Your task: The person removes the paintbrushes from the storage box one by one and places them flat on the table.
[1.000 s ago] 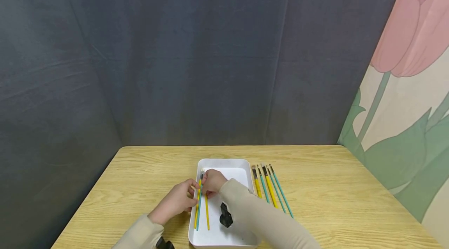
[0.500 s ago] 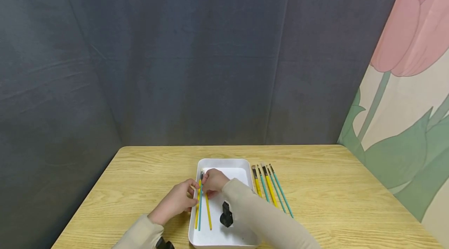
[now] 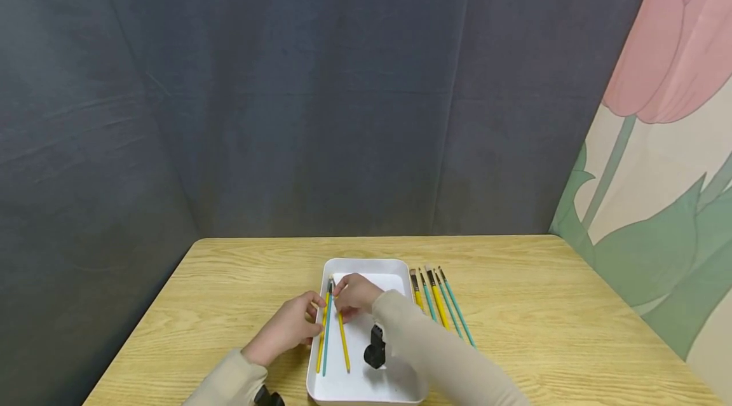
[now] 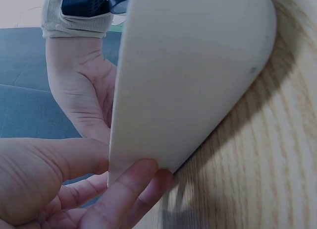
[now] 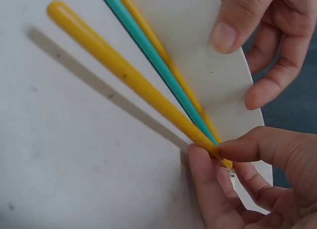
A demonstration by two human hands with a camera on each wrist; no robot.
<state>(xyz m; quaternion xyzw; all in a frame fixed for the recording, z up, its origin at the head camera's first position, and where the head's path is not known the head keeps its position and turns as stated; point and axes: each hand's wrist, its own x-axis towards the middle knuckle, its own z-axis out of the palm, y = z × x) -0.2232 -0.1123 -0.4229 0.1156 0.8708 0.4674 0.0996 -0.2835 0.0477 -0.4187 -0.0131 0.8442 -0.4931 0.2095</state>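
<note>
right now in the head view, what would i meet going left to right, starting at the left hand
left hand → yellow brush → teal brush → second yellow brush → black wrist device → row of brushes → pink tulip

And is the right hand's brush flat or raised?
Raised, at least its free end: a gap separates the yellow brush from its shadow on the tray.
</note>
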